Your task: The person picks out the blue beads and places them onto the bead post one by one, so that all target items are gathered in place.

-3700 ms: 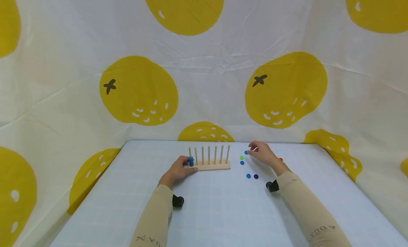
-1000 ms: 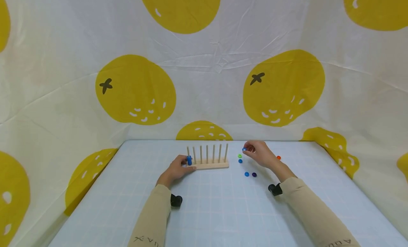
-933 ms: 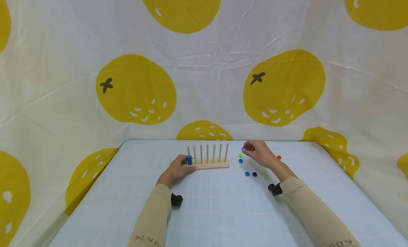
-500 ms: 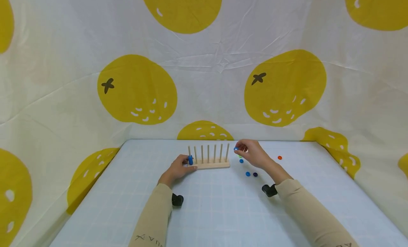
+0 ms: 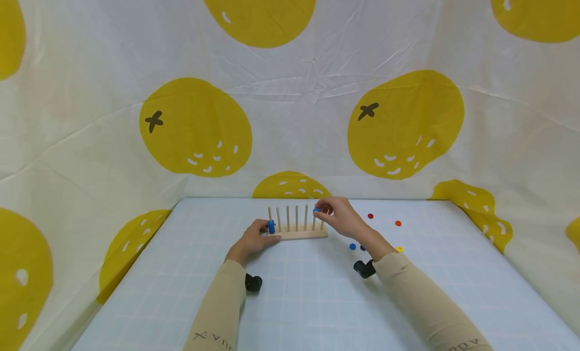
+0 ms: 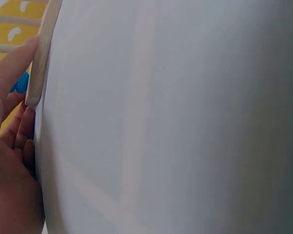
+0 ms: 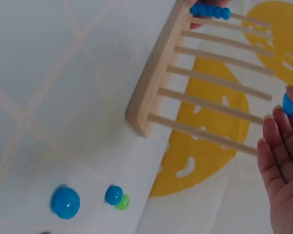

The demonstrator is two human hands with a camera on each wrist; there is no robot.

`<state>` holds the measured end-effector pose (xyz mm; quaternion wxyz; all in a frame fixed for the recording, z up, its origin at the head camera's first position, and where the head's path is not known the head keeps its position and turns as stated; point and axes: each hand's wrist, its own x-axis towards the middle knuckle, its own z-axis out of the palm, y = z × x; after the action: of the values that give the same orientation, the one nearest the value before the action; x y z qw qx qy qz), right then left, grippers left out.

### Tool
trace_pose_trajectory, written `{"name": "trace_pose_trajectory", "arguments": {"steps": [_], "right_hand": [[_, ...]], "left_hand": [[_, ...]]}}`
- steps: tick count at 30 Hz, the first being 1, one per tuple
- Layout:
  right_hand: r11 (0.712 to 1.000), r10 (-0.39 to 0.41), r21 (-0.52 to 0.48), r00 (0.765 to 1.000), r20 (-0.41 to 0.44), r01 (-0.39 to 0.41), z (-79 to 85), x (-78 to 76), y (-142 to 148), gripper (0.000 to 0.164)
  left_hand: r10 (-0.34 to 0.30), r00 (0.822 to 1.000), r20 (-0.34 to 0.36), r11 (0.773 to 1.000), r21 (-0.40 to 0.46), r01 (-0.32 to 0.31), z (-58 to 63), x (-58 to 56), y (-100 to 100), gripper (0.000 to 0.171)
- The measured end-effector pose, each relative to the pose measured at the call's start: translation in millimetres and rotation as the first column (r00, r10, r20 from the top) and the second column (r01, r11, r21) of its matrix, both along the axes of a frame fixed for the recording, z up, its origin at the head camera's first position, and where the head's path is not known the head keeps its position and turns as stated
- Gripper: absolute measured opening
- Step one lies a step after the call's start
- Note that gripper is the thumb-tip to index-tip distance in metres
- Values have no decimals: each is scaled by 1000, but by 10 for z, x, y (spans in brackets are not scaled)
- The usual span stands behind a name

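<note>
The wooden peg rack (image 5: 302,234), a long base with a row of upright pegs, stands on the table. A stack of blue beads (image 5: 271,227) sits on its leftmost peg. My left hand (image 5: 251,240) grips the base's left end, thumb along the front and fingers behind, as the left wrist view also shows. Between thumb and fingertips my right hand (image 5: 342,219) pinches one blue bead (image 7: 288,104). That bead is level with the upper part of the pegs at the rack's right end, close by the peg tips in the right wrist view.
Right of the rack lie loose beads: red (image 5: 370,216), orange (image 5: 397,223), yellow (image 5: 400,249), blue (image 5: 352,246) and dark purple (image 5: 363,248), partly behind the right wrist. The right wrist view also shows a green bead (image 7: 122,202) beside another blue bead (image 7: 114,195).
My right hand picked up a blue bead from the table and carried it left to the rack's right end. Red and yellow beads have come into sight. The left hand stays in place.
</note>
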<state>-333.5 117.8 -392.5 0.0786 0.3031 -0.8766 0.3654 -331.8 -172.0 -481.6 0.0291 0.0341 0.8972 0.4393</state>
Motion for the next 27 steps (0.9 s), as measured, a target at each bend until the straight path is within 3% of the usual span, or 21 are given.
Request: {"name": "trace_pose_trajectory", "arguments": {"steps": [18, 27], "right_hand": [[994, 106, -13, 994, -41, -106, 100, -66, -604, 17], [992, 124, -30, 992, -32, -125, 104, -129, -836, 15]], "left_hand": [[-2, 999, -33, 1000, -6, 2, -47, -54, -3, 38], [17, 1000, -7, 1000, 1, -17, -39, -23, -2, 42]]}}
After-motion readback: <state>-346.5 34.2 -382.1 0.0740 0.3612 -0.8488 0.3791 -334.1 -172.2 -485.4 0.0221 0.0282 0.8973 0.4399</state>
